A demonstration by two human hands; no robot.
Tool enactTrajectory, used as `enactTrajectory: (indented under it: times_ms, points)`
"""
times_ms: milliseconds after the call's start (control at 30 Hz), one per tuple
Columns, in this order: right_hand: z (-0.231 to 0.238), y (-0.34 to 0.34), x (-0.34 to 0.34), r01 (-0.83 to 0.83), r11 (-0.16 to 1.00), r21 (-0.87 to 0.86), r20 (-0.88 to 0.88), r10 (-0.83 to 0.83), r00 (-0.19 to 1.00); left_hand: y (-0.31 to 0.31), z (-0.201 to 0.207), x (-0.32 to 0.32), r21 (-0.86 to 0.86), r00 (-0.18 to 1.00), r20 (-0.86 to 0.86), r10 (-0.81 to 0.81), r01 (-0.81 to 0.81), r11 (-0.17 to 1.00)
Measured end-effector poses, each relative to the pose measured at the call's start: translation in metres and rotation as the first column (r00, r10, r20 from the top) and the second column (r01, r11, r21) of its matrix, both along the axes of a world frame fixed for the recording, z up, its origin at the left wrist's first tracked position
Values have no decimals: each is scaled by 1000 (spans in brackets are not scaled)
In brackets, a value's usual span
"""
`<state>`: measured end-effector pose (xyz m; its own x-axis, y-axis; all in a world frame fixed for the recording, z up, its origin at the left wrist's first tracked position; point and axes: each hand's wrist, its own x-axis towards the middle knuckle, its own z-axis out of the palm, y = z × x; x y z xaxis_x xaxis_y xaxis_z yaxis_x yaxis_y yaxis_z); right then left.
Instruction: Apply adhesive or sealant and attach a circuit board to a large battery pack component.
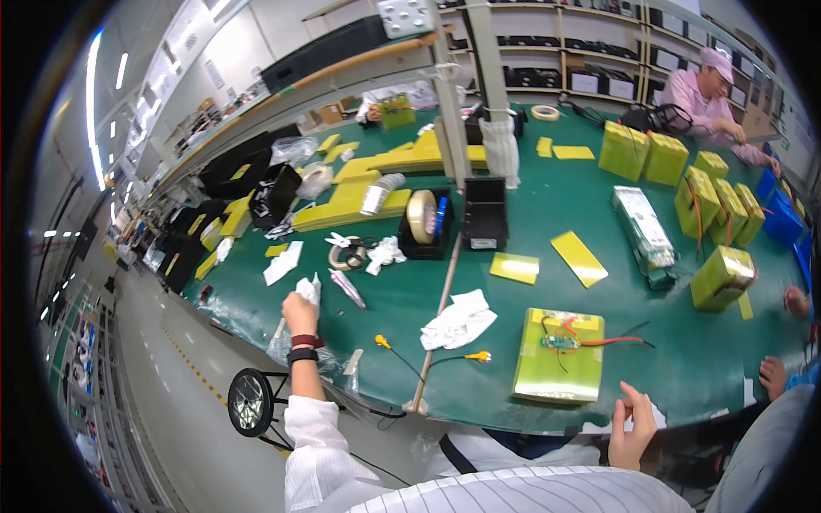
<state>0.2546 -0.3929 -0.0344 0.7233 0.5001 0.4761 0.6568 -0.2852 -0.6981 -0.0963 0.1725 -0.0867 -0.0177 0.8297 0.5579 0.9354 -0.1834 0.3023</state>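
My left hand (300, 315) is closed at the table's near left edge, around a white object (309, 292) with a narrow tip. Whether that object is a tube or a cloth I cannot tell. Beside it lies a white and pink tube (347, 289). My right hand (631, 429) holds nothing, its fingers apart, at the near edge. Just left of that hand, a yellow-green wrapped battery pack (558, 372) lies flat, with a small green circuit board (560, 342) and red and black wires on top. A crumpled white cloth (459, 320) is between my hands, near two yellow-ended cables (475, 356).
Black bins (485, 214) and a tape roll (422, 217) stand mid-table before a post (449, 128). Several wrapped packs (697, 201) and a silver-white pack (643, 229) occupy the right. A person in pink (703, 98) works opposite; another person's hands (772, 376) are at right. A stool (251, 402) stands at left.
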Motion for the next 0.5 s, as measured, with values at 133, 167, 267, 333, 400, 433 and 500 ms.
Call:
enactTrajectory:
  times_ms: [133, 167, 267, 333, 400, 433, 500]
  points:
    - [5, -1, -4, 30, 1000, 4, 0, -30, 1000, 42, -39, -60, 49, 995, 72, -68, 64, 997]
    - [4, 2, -5, 3, 1000, -8, -10, -3, 1000, 51, -44, -87, 2, 987, 153, -54, 54, 999]
    - [-4, 11, 1, 0, 1000, -3, 49, 0, 999, 71, -64, -104, -155, 964, 251, -82, 124, 980]
    - [8, 12, -4, -64, 997, 38, 35, 63, 997, 83, -57, -169, -113, 945, 276, -175, 213, 970]
    - [11, 9, -5, -113, 987, 112, 37, 109, 993, 84, -45, -207, 29, 911, 360, -201, 204, 979]
    - [1, 7, -3, -7, 999, 42, 82, 3, 997, 58, -75, -92, -254, 938, 348, 9, 85, 963]
    - [6, 12, -8, -52, 993, 104, 78, 44, 996, 34, -55, -125, -154, 818, 572, -69, 190, 970]
